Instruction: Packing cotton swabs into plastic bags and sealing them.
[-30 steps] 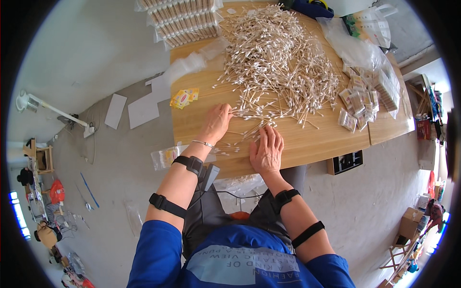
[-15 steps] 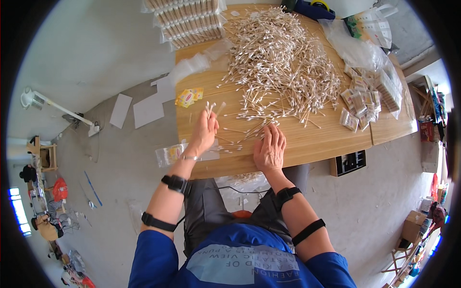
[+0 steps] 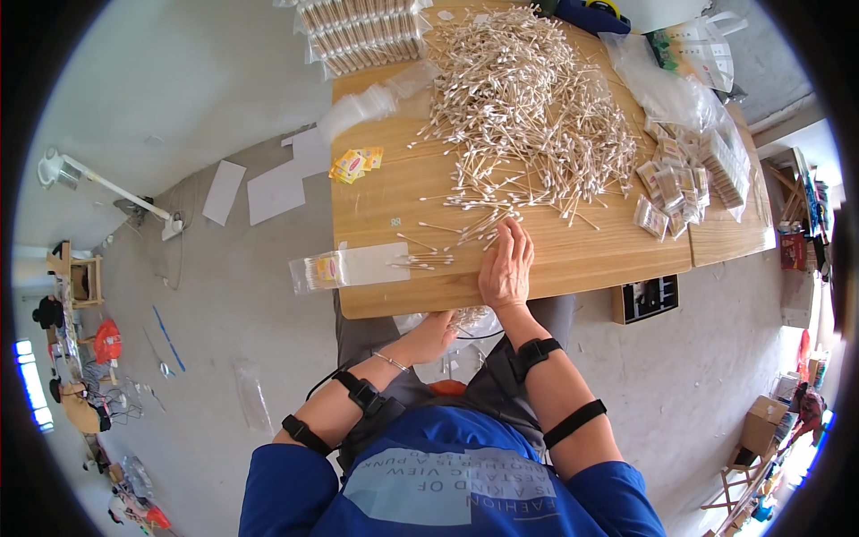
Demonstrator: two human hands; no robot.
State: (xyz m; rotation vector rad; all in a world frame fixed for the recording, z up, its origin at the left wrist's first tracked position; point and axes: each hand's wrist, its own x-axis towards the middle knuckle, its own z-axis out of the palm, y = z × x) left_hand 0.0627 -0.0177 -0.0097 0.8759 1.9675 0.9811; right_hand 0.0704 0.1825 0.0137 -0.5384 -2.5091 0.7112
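Note:
A large heap of cotton swabs [image 3: 501, 89] with white tips and pale sticks covers the far middle of the table. My right hand [image 3: 507, 273] rests near the table's front edge, fingers stretched forward, fingertips touching loose swabs [image 3: 483, 224] at the heap's near side. Below that edge, above my lap, my left hand [image 3: 436, 331] is beside a clear bag of swabs [image 3: 474, 319]; its fingers are mostly hidden, and what they hold does not show. A clear packet of swabs with a yellow label [image 3: 322, 269] overhangs the table's left edge, by a white card [image 3: 376, 263].
Yellow labels [image 3: 356, 164] and clear empty bags [image 3: 362, 112] lie along the table's left side. Stacked swab packs [image 3: 362, 36] stand at the far left. Small filled packs [image 3: 671, 183] are piled right of the heap. A black-lined box [image 3: 649, 300] is below the table's right edge.
My left hand, which held several swabs upright above the table, has moved down and right, below the front edge. My right hand has barely shifted.

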